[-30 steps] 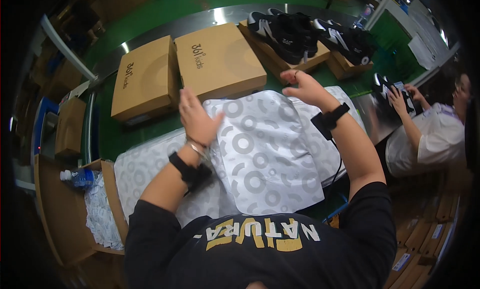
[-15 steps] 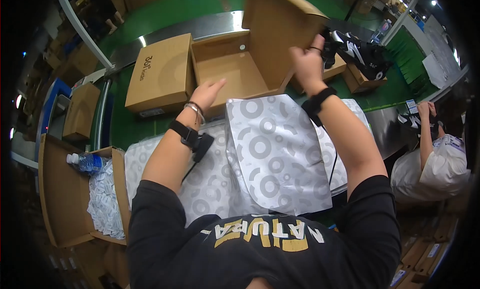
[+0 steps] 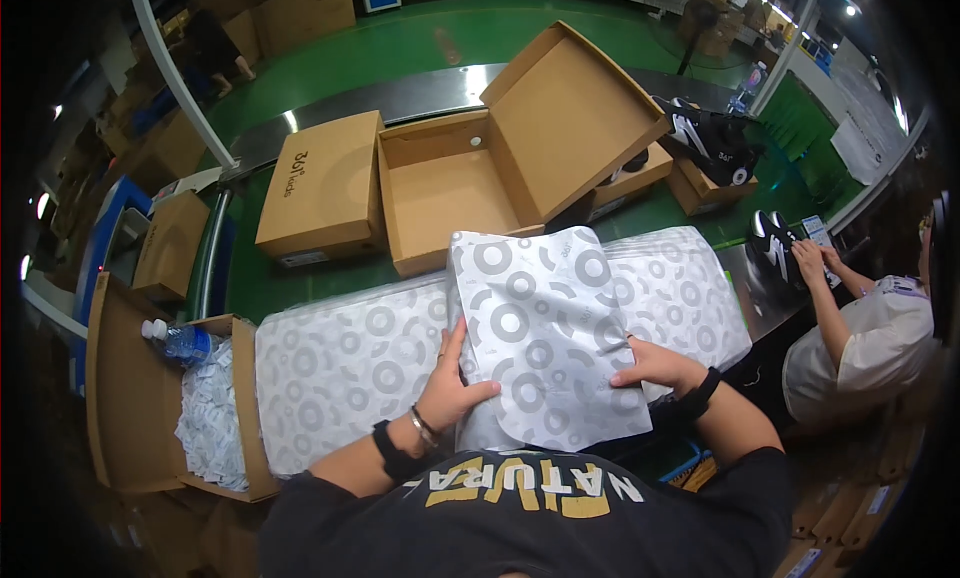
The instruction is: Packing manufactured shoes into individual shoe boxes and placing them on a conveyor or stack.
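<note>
A few sheets of white wrapping paper (image 3: 540, 318) with grey ring patterns lie in front of me, on top of a wider stack of the same paper (image 3: 350, 368). My left hand (image 3: 455, 383) holds their left edge, thumb on top and fingers along the side. At the right edge my right hand (image 3: 660, 368) pinches them, its thumb above and its other fingers mostly hidden. Just beyond the paper stands an open brown shoe box (image 3: 450, 193), its inside bare. The raised lid (image 3: 570, 118) leans to the right.
Left of the open box sits a closed shoe box (image 3: 320, 188). A carton (image 3: 255, 408) at left holds small white packets (image 3: 212, 418) and a water bottle (image 3: 185, 340). Black shoes (image 3: 715, 148) rest on boxes at right. A co-worker (image 3: 850, 328) handles a shoe at far right.
Both hands have come back from the shoe box to the paper and taken its side edges. The lid, held by my right hand before, now stands open on its own.
</note>
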Demonstrator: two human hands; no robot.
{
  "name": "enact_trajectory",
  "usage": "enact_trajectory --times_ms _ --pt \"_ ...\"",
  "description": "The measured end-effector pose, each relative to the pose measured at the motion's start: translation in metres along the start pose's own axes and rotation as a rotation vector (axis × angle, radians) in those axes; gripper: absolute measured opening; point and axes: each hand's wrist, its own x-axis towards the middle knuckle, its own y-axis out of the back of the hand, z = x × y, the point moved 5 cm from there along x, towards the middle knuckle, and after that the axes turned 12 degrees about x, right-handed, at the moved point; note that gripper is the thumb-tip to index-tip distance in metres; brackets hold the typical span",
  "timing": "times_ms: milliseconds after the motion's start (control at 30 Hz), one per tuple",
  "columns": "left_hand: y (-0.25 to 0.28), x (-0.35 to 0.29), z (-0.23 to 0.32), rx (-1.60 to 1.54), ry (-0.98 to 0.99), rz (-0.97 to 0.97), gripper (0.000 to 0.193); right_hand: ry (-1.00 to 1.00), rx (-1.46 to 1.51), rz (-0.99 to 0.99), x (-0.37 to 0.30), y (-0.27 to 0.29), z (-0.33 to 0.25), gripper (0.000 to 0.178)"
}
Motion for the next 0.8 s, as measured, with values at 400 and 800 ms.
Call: enact_trajectory --times_ms 400,800 --pt "0.135 0.138 0.128 -0.541 -0.179 -0.121 0.068 0.342 0.241 0.047 0.12 -0.002 -0.199 0.046" --pt "0.165 0.169 0.015 0.415 -0.1 0.15 0.046 0.862 -1.236 0.294 0.148 -0.057 -0.133 0.045"
